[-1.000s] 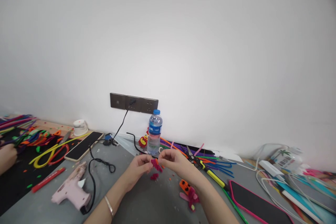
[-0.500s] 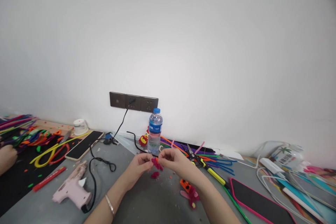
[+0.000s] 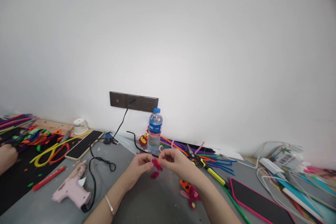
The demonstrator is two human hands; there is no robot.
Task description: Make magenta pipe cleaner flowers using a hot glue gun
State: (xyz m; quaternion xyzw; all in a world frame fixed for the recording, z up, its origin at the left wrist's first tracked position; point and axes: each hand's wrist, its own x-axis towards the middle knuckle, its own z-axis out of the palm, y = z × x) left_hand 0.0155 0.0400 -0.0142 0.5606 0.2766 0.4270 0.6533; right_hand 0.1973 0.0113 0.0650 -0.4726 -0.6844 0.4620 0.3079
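White tub, by the wall: contents hidden. Left hand: fingers pinch a magenta chenille piece. Plastic bottle: upright, blue-capped, liquid level unclear. Magenta chenille piece: between both hands, over the worktop, long axis slanting, lower end pointing rightward. Right hand: fingers pinch its right side.

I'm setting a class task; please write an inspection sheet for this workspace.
Surface: gray table, small scraps scattered.
Work pieces: magenta fuzzy piece, held; orange-and-magenta figure, lying on the table.
Clutter: glue gun, red stick, water bottle, pink-edged phone.
Hands: left hand and right hand both pinch the magenta fuzzy piece.
Cables: black cord beside the glue gun; white cables at right.
Surroundings: white wall; another person's hand, far left.
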